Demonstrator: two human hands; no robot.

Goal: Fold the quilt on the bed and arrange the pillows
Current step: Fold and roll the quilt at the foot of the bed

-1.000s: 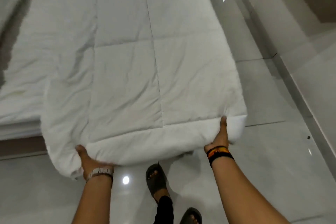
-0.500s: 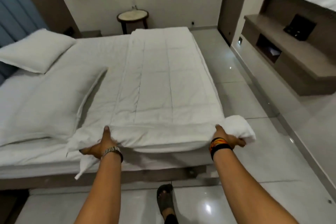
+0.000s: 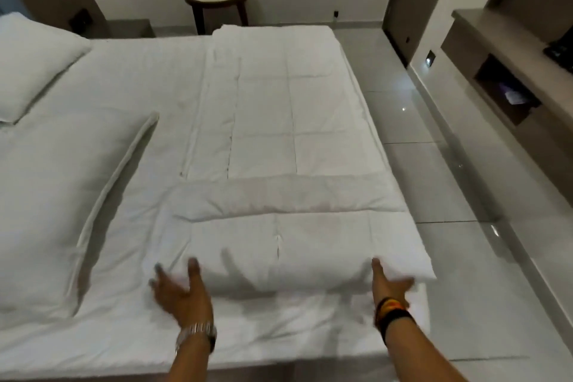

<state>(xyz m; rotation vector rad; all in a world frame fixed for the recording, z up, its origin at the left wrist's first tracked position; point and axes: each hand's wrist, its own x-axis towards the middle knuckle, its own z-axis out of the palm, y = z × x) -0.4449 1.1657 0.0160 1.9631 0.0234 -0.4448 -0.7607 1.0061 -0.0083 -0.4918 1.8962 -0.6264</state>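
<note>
The soft, stitched white quilt [image 3: 279,133] lies as a long strip on the bed's [image 3: 124,319] right side, running away toward the far wall, its near end folded over, while the left hand [image 3: 181,288] and right hand [image 3: 389,284] hover beside it, fingers spread, gripping nothing.

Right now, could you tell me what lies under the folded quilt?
The folded quilt lies on the white bedsheet, which shows around its near end. Whatever sits beneath the quilt's layers is covered.
</note>
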